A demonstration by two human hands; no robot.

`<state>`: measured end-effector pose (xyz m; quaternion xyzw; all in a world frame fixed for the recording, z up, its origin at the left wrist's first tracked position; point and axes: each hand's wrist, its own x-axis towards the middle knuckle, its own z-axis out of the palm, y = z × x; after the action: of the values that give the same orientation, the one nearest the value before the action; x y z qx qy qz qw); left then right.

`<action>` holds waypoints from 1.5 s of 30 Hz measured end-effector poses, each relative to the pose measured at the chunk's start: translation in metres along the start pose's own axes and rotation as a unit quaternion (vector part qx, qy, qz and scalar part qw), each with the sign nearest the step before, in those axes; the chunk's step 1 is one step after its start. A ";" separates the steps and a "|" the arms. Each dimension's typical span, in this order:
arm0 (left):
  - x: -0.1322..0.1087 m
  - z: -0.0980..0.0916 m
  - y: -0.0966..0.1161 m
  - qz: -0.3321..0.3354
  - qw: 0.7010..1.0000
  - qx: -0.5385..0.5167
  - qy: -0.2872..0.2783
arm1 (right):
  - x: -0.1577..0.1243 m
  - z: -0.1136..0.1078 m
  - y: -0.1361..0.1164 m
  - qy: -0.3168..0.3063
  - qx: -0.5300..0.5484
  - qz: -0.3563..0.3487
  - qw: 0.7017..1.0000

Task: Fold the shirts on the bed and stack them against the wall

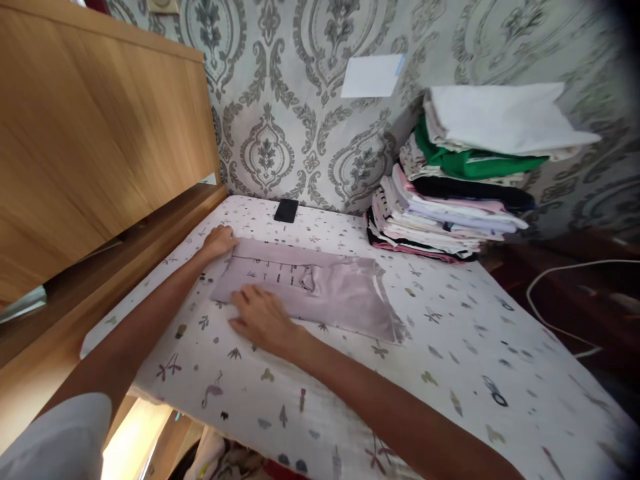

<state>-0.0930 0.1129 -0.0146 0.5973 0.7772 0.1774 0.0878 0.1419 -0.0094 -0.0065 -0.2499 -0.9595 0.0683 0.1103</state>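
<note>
A mauve garment, folded into a long strip with small dark print on its left part, lies on the white patterned cloth. At the strip's far left corner is my left hand, its fingers curled closed on the fabric. My right hand hovers or rests over the near left edge, slightly blurred, with thumb and fingers apart. Whether its fingertips touch the fabric I cannot tell. A small crumpled opening shows in the middle of the garment.
A tall stack of folded clothes stands at the back right by the wallpapered wall. A black flat object lies at the back edge. Wooden furniture borders the left side. A white cable loops at the right.
</note>
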 end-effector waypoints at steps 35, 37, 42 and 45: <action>-0.012 0.062 0.192 0.044 0.944 -0.295 -0.141 | -0.091 -0.014 0.064 0.138 0.714 0.344 0.594; -0.015 0.069 0.195 0.043 0.943 -0.294 -0.150 | -0.092 -0.014 0.063 0.137 0.718 0.339 0.592; -0.022 0.073 0.196 0.046 0.935 -0.312 -0.160 | -0.094 -0.016 0.065 0.120 0.725 0.363 0.573; -0.032 0.066 0.188 0.068 0.931 -0.325 -0.152 | -0.096 -0.017 0.066 0.124 0.731 0.368 0.562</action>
<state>0.1076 0.1358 -0.0066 0.6076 0.6114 0.3332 0.3822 0.2584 0.0022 -0.0190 -0.4211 -0.3838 0.7489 0.3383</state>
